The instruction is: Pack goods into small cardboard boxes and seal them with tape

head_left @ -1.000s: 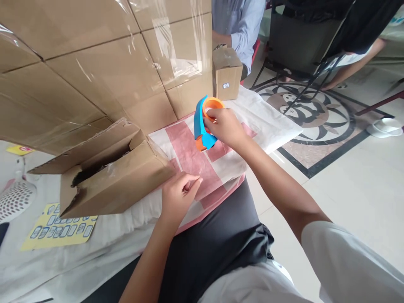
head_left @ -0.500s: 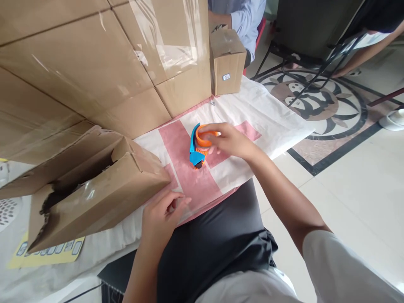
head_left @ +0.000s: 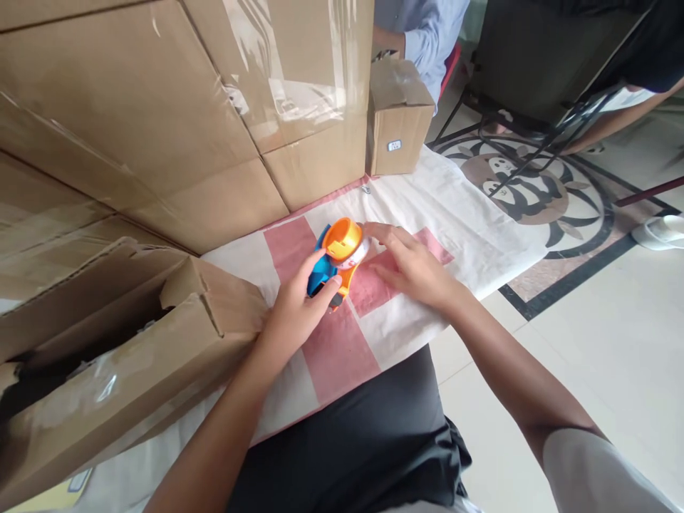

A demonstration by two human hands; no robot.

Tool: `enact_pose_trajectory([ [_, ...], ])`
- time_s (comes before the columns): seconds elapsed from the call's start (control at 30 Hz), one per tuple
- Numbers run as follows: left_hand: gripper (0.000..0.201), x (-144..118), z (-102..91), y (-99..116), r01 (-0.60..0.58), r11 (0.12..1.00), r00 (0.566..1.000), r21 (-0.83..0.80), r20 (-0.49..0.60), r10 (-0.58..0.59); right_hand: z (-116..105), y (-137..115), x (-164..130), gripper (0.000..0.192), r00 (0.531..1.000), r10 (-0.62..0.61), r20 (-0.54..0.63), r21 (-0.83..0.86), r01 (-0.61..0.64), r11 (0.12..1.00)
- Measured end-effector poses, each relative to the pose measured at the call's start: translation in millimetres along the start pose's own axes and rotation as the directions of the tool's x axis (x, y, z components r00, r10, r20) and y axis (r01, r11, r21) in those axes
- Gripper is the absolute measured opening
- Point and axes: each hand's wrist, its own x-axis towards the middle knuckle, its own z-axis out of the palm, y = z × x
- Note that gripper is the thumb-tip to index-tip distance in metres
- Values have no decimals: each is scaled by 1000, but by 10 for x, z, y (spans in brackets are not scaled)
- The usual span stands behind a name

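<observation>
The fingers of the left hand [head_left: 296, 313] were found curled about the blue body of the tape dispenser [head_left: 334, 260], thumb on the near side, so that the tool was gripped and steadied where it lay. The fingers of the right hand [head_left: 414, 267] were held nearly straight and slightly spread, their tips set against the orange hub and the roll of tape on the tool's right side; nothing was pinched by them so far as could be seen. Whether a free tape end lay under those fingertips could not be told.

The tape dispenser was resting on the white and pink sheet [head_left: 470, 214] spread over the bench, on the pink cross pattern, just in front of the person's lap. An opened cardboard box [head_left: 133, 356] lay on its side near the left forearm. A wall of large taped cartons [head_left: 176, 121] was stacked behind, with a small sealed box [head_left: 398, 117] at its right end. A second person's blue sleeve [head_left: 427, 35] was noted beyond that box.

In the inspector's judgement, the work on the roll would be done best with the blue body kept pressed firmly to the sheet by the left hand, so that the tool cannot skid, and with the right fingertips kept clear of the cutter end.
</observation>
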Motion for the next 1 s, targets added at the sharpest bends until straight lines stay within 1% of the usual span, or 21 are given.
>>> enact_pose_trajectory([
  [0.07,50,-7,-46,-36,48,994,999,-97,-6,-49,-85,-25,98,37,998,-62,26,-60,64,996],
  [0.13,48,-28,-67,-54,72,991,997,-116,-21,-75,-186,-17,222,30,989,-119,87,-84,126,988],
  [0.17,47,-38,-71,-59,82,989,996,-119,-25,-86,-237,-2,285,29,981,-146,124,-68,156,985],
  [0.23,44,-52,-76,-62,108,983,993,-145,-20,-112,-330,38,395,27,962,-184,202,36,181,983],
  [0.3,41,-63,-88,-64,138,972,990,-190,13,-138,-399,74,477,24,944,-192,267,188,144,972],
  [0.37,42,-76,-110,-72,158,961,987,-226,54,-149,-433,97,535,23,933,-185,308,301,89,950],
  [0.43,45,-89,-138,-93,175,952,984,-249,77,-161,-423,111,579,22,932,-193,307,334,85,939],
  [0.53,50,-103,-178,-135,228,928,973,-295,95,-210,-343,133,625,18,938,-215,272,339,116,934],
  [0.67,52,-102,-228,-127,291,899,957,-328,114,-268,-204,186,627,13,951,-204,233,469,74,880],
  [0.8,55,-107,-271,-22,390,881,921,-268,141,-364,-130,227,587,10,944,-234,233,553,69,830],
  [0.87,53,-115,-281,26,431,876,899,-216,182,-397,-113,227,574,10,943,-245,227,588,68,806],
  [1.0,54,-135,-286,70,484,858,862,-172,266,-432,-86,205,571,10,953,-210,217,623,30,781],
])
